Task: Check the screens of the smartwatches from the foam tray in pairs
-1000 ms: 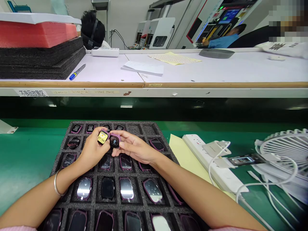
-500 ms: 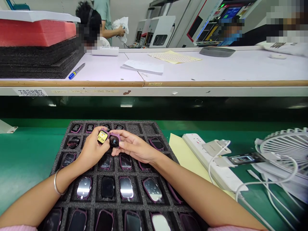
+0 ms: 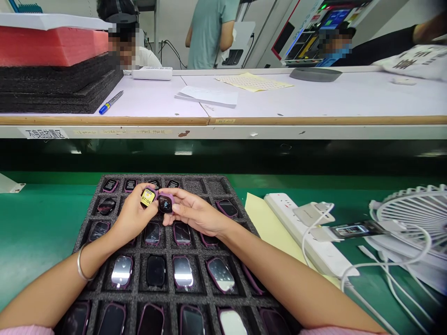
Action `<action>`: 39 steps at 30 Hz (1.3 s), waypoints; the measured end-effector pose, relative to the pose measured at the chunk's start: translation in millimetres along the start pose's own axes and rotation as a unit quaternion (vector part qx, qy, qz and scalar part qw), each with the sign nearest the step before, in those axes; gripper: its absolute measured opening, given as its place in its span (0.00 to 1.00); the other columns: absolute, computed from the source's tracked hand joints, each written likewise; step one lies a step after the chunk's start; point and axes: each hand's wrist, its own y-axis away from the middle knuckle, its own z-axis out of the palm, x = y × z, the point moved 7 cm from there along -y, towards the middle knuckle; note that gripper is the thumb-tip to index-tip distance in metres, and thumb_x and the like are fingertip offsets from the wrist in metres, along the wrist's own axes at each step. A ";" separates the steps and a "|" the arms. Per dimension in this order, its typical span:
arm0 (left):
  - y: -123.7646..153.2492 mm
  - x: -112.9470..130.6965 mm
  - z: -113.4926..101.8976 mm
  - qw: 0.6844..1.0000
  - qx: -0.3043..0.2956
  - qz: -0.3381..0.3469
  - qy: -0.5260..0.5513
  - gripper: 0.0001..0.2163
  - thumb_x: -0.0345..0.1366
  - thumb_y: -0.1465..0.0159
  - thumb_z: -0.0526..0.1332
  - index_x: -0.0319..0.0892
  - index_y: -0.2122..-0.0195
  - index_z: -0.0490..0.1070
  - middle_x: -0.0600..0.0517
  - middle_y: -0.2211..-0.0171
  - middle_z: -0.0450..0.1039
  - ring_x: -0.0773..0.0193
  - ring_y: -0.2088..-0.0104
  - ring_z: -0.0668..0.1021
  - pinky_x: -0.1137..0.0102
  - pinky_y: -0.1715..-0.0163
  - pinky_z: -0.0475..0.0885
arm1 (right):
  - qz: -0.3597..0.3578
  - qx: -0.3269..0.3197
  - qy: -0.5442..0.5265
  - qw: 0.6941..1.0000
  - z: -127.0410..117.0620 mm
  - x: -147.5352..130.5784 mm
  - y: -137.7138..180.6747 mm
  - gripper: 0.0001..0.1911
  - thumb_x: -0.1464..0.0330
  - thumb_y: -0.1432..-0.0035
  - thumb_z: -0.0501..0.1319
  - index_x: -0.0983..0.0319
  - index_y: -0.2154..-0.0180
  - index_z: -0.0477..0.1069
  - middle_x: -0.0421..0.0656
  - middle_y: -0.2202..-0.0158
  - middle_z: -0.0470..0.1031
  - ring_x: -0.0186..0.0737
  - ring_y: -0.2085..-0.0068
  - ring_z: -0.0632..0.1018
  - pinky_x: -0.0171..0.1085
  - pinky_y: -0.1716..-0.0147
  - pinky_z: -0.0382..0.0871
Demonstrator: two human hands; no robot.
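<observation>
My left hand (image 3: pixel 134 217) is closed on a purple smartwatch body with a lit yellow screen (image 3: pixel 147 197) reading a time. My right hand (image 3: pixel 195 215) pinches a second purple watch body with a dark screen (image 3: pixel 165 204) right beside the first. Both hands hover over the far rows of a black foam tray (image 3: pixel 206 186) whose pockets hold several purple-edged watch bodies, such as one lying screen-up (image 3: pixel 183 272). A silver bangle (image 3: pixel 81 265) sits on my left wrist.
The tray lies on a green mat (image 3: pixel 38 223). To the right are a yellow sheet (image 3: pixel 260 218), a white power strip (image 3: pixel 303 239) with cables, and a white fan (image 3: pixel 415 218). A raised shelf (image 3: pixel 279 100) carries foam stacks (image 3: pixel 56 79), a blue pen (image 3: pixel 111 102) and papers. People work behind it.
My hands and the two watches have barely moved. Behind the shelf, a person in a teal shirt has walked to the right and the seated person has lifted their head.
</observation>
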 end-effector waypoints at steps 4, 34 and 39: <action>-2.2 -5.6 2.1 0.987 0.000 -0.096 0.132 0.24 0.39 0.47 0.68 0.40 0.50 0.68 0.53 0.63 0.73 0.68 0.69 0.73 0.72 0.70 0.69 | 0.008 0.045 -0.054 0.997 -9.2 -3.3 -3.1 0.26 0.65 0.40 0.67 0.61 0.42 0.66 0.46 0.60 0.82 0.41 0.61 0.83 0.40 0.59 0.72; -0.7 -2.9 12.7 0.970 -0.055 -0.124 0.203 0.18 0.35 0.47 0.66 0.42 0.54 0.69 0.56 0.65 0.74 0.67 0.75 0.81 0.69 0.69 0.79 | -0.051 0.121 0.072 0.989 -22.7 -11.2 -3.4 0.19 0.72 0.45 0.65 0.60 0.51 0.68 0.40 0.66 0.78 0.35 0.71 0.79 0.36 0.68 0.67; -0.7 -2.2 13.3 0.969 -0.061 -0.119 0.207 0.18 0.34 0.47 0.66 0.42 0.55 0.69 0.55 0.64 0.74 0.66 0.75 0.82 0.69 0.69 0.79 | -0.051 0.126 0.078 0.988 -23.0 -11.5 -3.5 0.19 0.69 0.45 0.67 0.60 0.51 0.68 0.39 0.66 0.79 0.33 0.72 0.79 0.35 0.69 0.66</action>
